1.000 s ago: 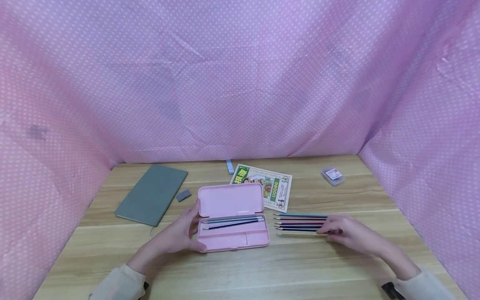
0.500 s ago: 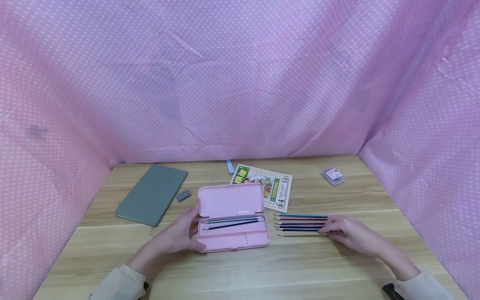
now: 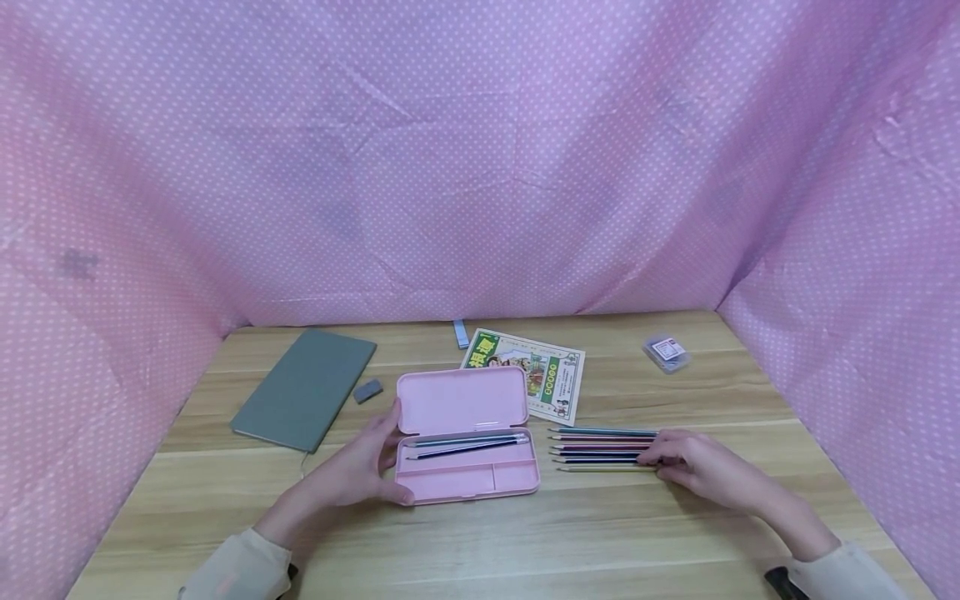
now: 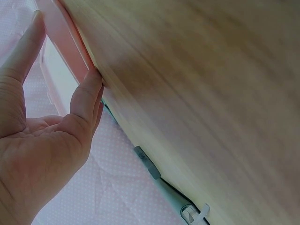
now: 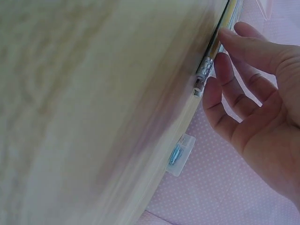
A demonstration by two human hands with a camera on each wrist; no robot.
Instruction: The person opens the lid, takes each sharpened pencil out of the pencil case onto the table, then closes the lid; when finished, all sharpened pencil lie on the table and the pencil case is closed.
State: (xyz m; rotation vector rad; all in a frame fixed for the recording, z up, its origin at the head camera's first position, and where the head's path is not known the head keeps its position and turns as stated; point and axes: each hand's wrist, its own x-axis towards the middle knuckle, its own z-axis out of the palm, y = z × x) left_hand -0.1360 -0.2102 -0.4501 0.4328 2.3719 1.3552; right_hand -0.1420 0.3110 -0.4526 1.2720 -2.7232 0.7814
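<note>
An open pink pencil case (image 3: 444,484) lies in the head view's middle, with a teal pencil (image 3: 450,442) and a navy pencil (image 3: 465,450) in its rear compartment. My left hand (image 3: 360,467) grips its left end, thumb at the front corner and fingers behind. To the right, several pencils (image 3: 600,432) lie side by side, tips pointing left. My right hand (image 3: 701,468) pinches the eraser end of the nearest one, a yellow pencil (image 3: 603,469). The right wrist view shows thumb and forefinger at that yellow pencil (image 5: 214,48), near its metal ferrule; its far part is out of sight.
A green notebook (image 3: 303,390) and a grey eraser (image 3: 367,391) lie left of the case. Behind it are a printed booklet (image 3: 562,387), partly covered by the lid, and a light-blue strip (image 3: 460,333). A small clear box (image 3: 666,353) sits at the back right.
The yellow pencil has shifted slightly towards the front, apart from the row, with my right hand at its end. My left hand and the pencil case stay in place.
</note>
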